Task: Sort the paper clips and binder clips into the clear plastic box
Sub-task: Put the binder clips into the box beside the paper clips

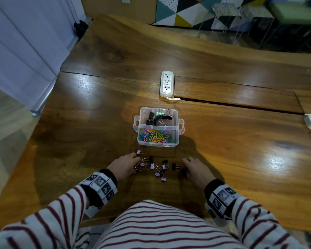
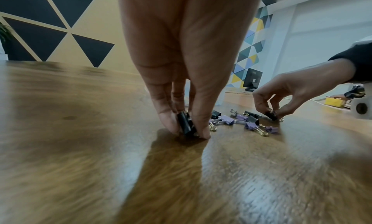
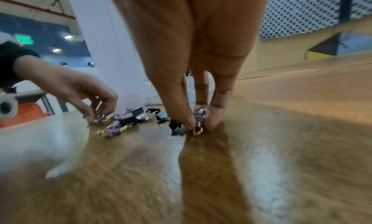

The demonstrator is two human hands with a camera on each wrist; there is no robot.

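1. Left hand pinches a black binder clip on the table, near its front edge.
2. Right hand pinches a clip, colour unclear.
3. Loose binder clips lie between the hands.
4. Lift both straight up; drop into the clear plastic box, far compartment, not among the paper clips.

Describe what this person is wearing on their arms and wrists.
Both arms are in white sleeves with dark red stripes. The left wrist and the right wrist each carry a black cuff wrapped by a white band printed with square black-and-white marker tags. The hands are bare.
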